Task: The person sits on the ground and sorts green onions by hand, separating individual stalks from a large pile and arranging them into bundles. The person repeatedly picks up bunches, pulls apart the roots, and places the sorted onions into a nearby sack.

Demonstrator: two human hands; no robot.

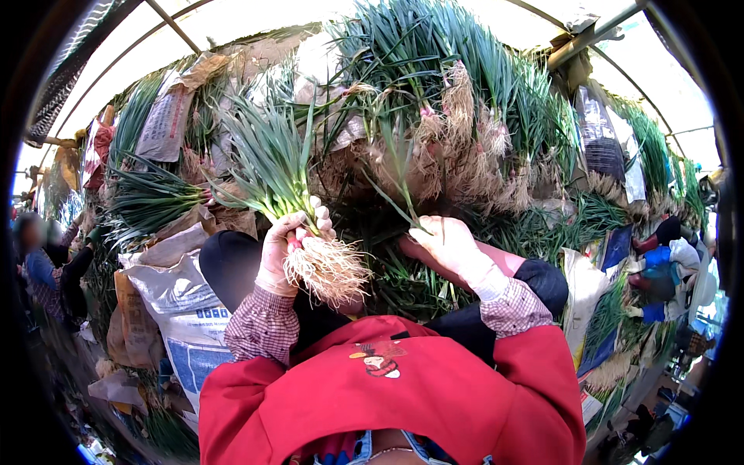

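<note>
My left hand (279, 246), in a pale glove, is closed round a bunch of green onions (273, 167). Their green leaves point up and away from me, and the tangled pale roots hang toward my lap below a reddish bulb. To the right, my gloved right hand (451, 246) pinches a thin green onion stalk (404, 186) that rises from the fingertips. Its lower end is hidden by the hand. Both hands are above my lap, apart from each other. Loose green leaves (422, 291) lie between my knees.
Ahead stands a tall heap of green onions (480, 85) with roots facing me. Another bundle (155, 198) lies at the left. A white and blue sack (182, 302) sits beside my left knee, and several people (666, 267) are at the right.
</note>
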